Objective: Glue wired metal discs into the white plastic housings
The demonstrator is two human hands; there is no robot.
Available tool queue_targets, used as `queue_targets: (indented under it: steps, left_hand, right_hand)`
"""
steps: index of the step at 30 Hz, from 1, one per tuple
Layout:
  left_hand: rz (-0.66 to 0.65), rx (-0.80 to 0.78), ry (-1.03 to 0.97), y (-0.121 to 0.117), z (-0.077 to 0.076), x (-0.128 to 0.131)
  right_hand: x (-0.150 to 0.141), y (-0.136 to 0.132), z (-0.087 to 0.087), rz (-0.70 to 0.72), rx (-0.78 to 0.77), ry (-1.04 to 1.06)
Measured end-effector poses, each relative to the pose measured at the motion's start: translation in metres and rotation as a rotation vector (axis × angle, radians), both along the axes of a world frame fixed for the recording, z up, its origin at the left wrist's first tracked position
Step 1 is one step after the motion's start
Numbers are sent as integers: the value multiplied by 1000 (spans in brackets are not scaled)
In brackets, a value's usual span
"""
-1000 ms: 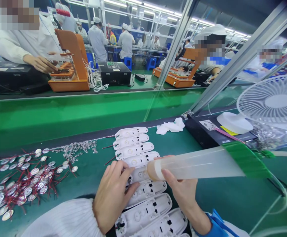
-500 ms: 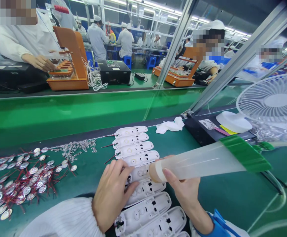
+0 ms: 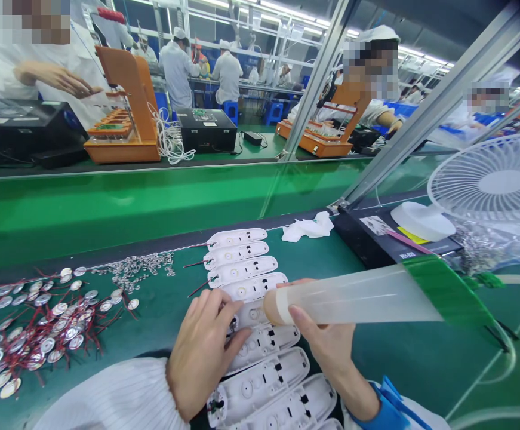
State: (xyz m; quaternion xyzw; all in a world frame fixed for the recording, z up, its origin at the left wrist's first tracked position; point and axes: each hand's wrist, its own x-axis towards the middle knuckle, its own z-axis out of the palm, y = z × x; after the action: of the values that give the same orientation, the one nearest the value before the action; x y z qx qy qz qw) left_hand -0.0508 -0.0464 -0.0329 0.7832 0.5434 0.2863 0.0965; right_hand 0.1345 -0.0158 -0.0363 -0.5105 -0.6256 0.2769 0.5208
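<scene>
My right hand (image 3: 331,352) is wrapped around a large, cloudy dispensing syringe (image 3: 362,295) with a brownish front end and green tape at its rear. The syringe lies almost level, its front over a white plastic housing (image 3: 251,314); its tip is hidden. My left hand (image 3: 206,352) grips the left end of that housing between thumb and fingers. Several similar housings (image 3: 260,379) are lined up in a column nearer me. Farther off, others (image 3: 237,263) lie in the same column, some with red wires at their left ends.
Round metal discs with red wires (image 3: 49,334) are heaped at left, beside small clear parts (image 3: 138,269). Crumpled white tissue (image 3: 308,227) lies behind. A black box (image 3: 362,239) and white fan (image 3: 492,179) stand right. Co-workers sit beyond the green barrier (image 3: 152,197).
My right hand and the syringe have shifted slightly left over the housing. My left hand stays put. Across the barrier, the left co-worker's hand has risen away from the orange fixture.
</scene>
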Motion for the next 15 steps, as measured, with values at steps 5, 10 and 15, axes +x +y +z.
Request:
queue_targets:
  steps: [5, 10, 15]
  left_hand:
    - [-16, 7, 12, 1, 0, 0]
    - [-6, 3, -3, 1, 0, 0]
    - [-3, -2, -9, 0, 0, -2]
  right_hand:
    - [-1, 0, 1, 13, 1, 5]
    - [0, 0, 5, -39, 20, 2]
    - [4, -1, 3, -85, -5, 17]
